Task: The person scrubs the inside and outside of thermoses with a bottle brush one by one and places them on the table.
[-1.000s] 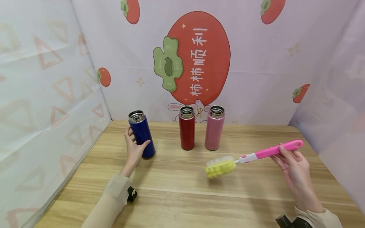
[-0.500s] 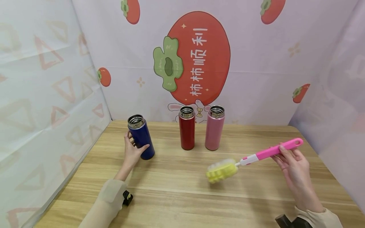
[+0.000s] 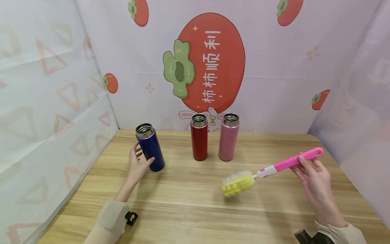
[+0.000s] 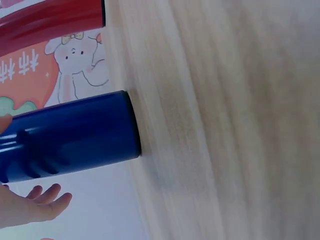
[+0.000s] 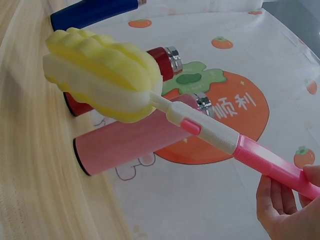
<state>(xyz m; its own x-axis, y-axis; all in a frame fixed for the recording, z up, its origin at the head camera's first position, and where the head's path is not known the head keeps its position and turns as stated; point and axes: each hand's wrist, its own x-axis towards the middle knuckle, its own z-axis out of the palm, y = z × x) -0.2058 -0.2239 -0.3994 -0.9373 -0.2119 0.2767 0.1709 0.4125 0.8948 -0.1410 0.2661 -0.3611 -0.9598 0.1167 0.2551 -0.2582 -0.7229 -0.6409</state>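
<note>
A blue thermos bottle (image 3: 150,149), lidless, stands upright on the table at the left. My left hand (image 3: 137,166) is spread around its near side, thumb in front. In the left wrist view a gap shows between the fingers (image 4: 47,200) and the blue bottle (image 4: 75,135). At the right, my right hand (image 3: 315,179) pinches the pink handle of a bottle brush (image 3: 281,165). The brush's yellow and white sponge head (image 5: 100,75) points left, held over the table. Some right fingers are hidden behind the handle.
Two more open thermos bottles, one red (image 3: 199,139) and one pink (image 3: 229,139), stand side by side at the back middle of the wooden table (image 3: 182,217). Printed cloth (image 3: 274,101) hangs behind and along both sides.
The blue bottle was tilted slightly and now stands, its mouth a little lower. My left hand has loosened and drawn back toward the lower left. The brush head has dipped slightly.
</note>
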